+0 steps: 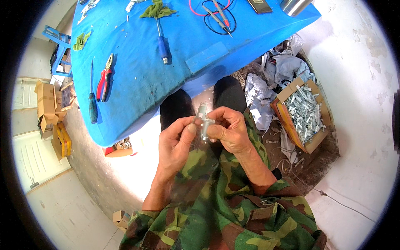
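Over my lap, both hands meet around a small, pale, shiny elongated part [203, 112], whose exact kind I cannot make out. My left hand [178, 139] pinches its left side between thumb and fingers. From the other side, the thumb and curled fingers of my right hand [229, 128] grip the same part, hiding some of it. One end of the part sticks up beyond the fingertips, and a lower end shows under the right thumb.
A blue-covered table [129, 75] lies ahead, bearing pliers [105, 79], a dark-handled screwdriver [92, 104], a blue-handled screwdriver [162, 46] and test probes [221, 18]. At right stands a cardboard box [287, 121] of small metal parts [306, 112], beside crumpled plastic bags [260, 91].
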The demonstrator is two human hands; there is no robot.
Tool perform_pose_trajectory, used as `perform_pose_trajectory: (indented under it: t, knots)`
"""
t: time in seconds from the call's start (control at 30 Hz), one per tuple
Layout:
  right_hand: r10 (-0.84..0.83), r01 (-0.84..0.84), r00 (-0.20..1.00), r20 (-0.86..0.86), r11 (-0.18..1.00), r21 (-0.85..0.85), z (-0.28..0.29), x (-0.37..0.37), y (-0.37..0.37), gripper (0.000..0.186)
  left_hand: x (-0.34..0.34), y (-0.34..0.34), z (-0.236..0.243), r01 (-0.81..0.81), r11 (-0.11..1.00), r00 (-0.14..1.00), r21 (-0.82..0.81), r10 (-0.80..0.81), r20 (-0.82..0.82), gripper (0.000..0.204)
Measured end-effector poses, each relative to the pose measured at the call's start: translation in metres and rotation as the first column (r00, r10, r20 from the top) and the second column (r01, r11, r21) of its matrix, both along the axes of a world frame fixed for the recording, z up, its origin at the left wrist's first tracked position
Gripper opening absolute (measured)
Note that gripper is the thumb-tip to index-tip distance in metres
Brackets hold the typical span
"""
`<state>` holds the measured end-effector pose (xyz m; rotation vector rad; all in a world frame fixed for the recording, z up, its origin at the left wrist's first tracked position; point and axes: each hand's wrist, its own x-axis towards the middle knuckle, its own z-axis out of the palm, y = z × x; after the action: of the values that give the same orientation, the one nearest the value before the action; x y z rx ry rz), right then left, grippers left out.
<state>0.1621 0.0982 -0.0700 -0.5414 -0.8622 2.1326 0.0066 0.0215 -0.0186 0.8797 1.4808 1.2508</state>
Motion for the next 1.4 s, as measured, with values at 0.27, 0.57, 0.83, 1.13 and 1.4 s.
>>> perform_pose_trajectory:
  t: [0.27, 0.57, 0.83, 1.13, 1.4]
  knots:
    - [-0.071, 0.061, 0.971, 0.226, 0.997, 0.052, 0.004, -0.008, 0.0, 0.024, 0.004, 0.004, -0.02, 0.025, 0.983, 0.777, 0.184, 0.097, -0.622, 0.02]
    - [-0.329, 0.073, 0.805, 0.494, 0.881, 0.468, 0.011, -0.02, -0.012, 0.02, 0.008, 0.002, -0.012, 0.134, 0.942, 0.52, 0.307, 0.197, -0.831, 0.026]
    - [-0.454, 0.039, 0.727, 0.516, 0.777, 0.629, 0.005, -0.02, -0.014, 0.017, 0.01, 0.0, -0.014, 0.221, 0.925, 0.547, 0.309, 0.144, -0.824, 0.038]
    - [-0.571, 0.059, 0.738, 0.36, 0.586, 0.808, 0.0, -0.022, -0.023, 0.018, 0.004, 0.0, -0.008, 0.06, 0.986, 0.74, 0.158, 0.063, -0.669, 0.025]
    - [-0.217, 0.094, 0.896, 0.387, 0.946, 0.312, 0.009, -0.015, -0.022, 0.028, -0.015, 0.003, 0.006, -0.16, 0.987, 0.946, 0.026, 0.161, -0.282, 0.025]
